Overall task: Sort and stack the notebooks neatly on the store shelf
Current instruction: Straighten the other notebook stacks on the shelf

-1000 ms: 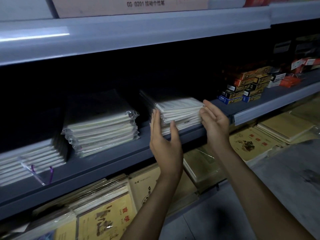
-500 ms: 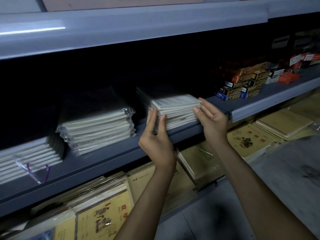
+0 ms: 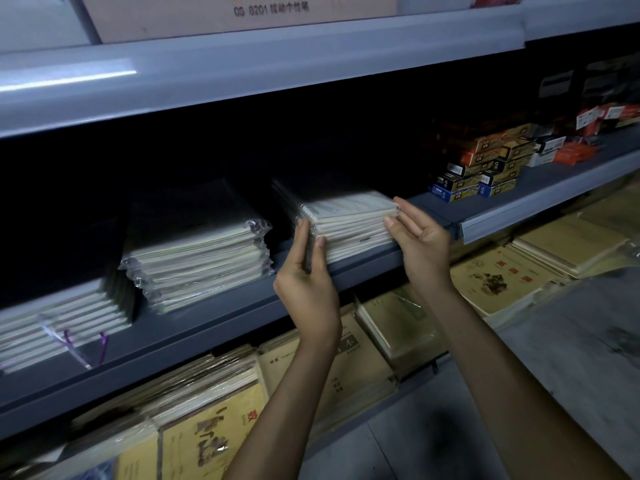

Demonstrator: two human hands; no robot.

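Observation:
A stack of plastic-wrapped spiral notebooks [image 3: 349,223] lies on the grey middle shelf [image 3: 214,327]. My left hand [image 3: 306,275] presses flat against the stack's left front corner, fingers straight and upright. Against the stack's right end, my right hand [image 3: 419,237] rests with straight fingers. Two more wrapped notebook stacks lie to the left: one in the middle [image 3: 197,251] and one at the far left [image 3: 59,323].
Small boxes [image 3: 481,168] are piled on the same shelf to the right. The lower shelf holds yellow-brown exercise books [image 3: 207,431] and more [image 3: 498,278] at right. A cardboard box [image 3: 242,12] sits on the top shelf. Grey floor lies at lower right.
Both hands closed in on the stack: the left went from just off the corner to pressing against it, the right stayed at the right end. The stack sits slightly further in.

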